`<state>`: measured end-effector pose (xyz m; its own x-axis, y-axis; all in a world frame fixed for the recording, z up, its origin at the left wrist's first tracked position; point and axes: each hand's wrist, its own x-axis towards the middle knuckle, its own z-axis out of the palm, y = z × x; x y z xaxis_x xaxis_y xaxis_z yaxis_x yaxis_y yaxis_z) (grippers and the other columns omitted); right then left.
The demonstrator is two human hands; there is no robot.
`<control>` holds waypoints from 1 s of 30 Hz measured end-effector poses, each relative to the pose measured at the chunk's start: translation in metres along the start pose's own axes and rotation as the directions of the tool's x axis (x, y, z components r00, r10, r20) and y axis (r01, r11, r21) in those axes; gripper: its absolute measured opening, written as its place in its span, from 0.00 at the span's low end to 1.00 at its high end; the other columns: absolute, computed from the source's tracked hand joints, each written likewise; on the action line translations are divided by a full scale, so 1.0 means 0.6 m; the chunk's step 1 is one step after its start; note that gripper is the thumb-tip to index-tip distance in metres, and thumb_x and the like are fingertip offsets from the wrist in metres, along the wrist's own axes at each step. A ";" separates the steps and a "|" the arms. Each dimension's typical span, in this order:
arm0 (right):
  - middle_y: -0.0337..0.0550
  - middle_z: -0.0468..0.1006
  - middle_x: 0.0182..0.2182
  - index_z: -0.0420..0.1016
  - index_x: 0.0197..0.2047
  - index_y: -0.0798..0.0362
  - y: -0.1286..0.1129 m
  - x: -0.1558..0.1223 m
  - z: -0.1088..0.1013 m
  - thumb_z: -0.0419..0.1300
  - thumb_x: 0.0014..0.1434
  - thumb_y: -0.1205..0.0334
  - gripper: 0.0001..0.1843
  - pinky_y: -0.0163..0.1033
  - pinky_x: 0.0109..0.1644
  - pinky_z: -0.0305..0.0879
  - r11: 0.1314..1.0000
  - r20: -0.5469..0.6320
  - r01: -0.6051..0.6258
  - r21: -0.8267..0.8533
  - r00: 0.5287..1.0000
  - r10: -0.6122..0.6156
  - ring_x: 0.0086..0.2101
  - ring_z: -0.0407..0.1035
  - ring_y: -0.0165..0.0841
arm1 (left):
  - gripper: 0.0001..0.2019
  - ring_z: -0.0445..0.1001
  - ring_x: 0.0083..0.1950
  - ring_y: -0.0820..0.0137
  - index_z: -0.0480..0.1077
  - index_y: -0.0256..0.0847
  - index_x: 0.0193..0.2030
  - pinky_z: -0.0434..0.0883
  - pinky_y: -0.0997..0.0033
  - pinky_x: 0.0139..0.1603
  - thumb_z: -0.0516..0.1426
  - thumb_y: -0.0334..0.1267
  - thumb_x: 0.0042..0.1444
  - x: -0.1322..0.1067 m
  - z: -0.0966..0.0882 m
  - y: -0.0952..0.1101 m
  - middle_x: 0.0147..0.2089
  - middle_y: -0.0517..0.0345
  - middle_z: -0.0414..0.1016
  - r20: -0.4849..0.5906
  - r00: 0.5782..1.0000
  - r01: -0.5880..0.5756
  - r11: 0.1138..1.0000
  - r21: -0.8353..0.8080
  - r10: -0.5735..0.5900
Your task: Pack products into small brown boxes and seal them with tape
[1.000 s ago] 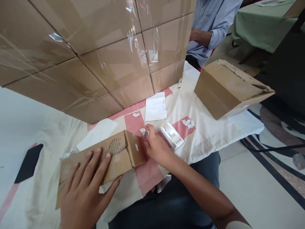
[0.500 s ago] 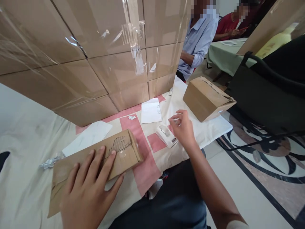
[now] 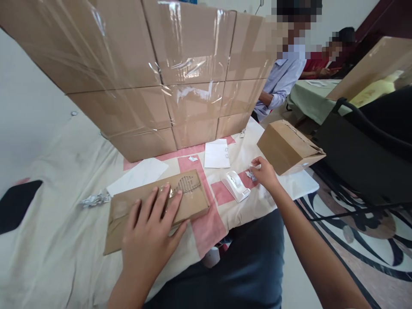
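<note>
My left hand (image 3: 154, 231) lies flat with spread fingers on a long, flat cardboard box (image 3: 189, 201). Dark printed lines and a strip of clear tape show near the box's right end. To the right, a white tape dispenser (image 3: 237, 189) sits on the cloth. Just beyond it, my right hand (image 3: 265, 172) has its thumb and fingers pinched on a small white scrap (image 3: 255, 167), whose material is hard to make out. More crumpled white bits (image 3: 250, 175) lie right below those fingertips.
Taped cardboard boxes (image 3: 196, 103) form a wall behind the cloth-covered table (image 3: 64, 240). Near them lie white sheets (image 3: 217, 153). Another cardboard box (image 3: 286, 146) stands right, beside a black chair (image 3: 354, 150). A black flat object (image 3: 19, 206) lies left. Two people sit beyond.
The view has shifted, so most things appear farther right and the black object shows more. My right hand has reached past the dispenser to the white scraps. My left hand stays on the box.
</note>
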<state>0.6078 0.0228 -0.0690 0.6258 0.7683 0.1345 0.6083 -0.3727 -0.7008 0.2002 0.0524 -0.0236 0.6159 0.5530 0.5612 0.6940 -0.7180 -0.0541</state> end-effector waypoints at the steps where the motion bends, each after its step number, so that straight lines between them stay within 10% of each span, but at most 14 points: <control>1: 0.46 0.78 0.38 0.69 0.36 0.51 -0.003 0.002 0.002 0.58 0.49 0.62 0.09 0.42 0.41 0.66 1.000 -0.009 0.004 -0.019 1.000 -0.004 0.32 0.70 0.35 | 0.31 0.71 0.66 0.43 0.65 0.45 0.69 0.62 0.44 0.64 0.61 0.49 0.60 0.000 0.000 0.000 0.71 0.46 0.67 -0.002 1.000 0.002 1.000 0.000 -0.002; 30: 0.52 0.82 0.40 0.62 0.61 0.55 -0.079 0.007 -0.040 0.55 0.52 0.67 0.31 0.51 0.47 0.67 0.934 -0.220 0.019 -0.356 0.970 -0.104 0.38 0.74 0.47 | 0.23 0.73 0.64 0.49 0.70 0.41 0.63 0.61 0.48 0.57 0.57 0.46 0.64 0.004 -0.006 0.000 0.67 0.46 0.72 -0.019 1.000 0.005 1.000 -0.017 -0.005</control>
<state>0.5931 0.0310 -0.0185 0.6511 0.6693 0.3578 0.7543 -0.5186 -0.4026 0.2003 0.0522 -0.0191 0.6051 0.5489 0.5767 0.6906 -0.7223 -0.0371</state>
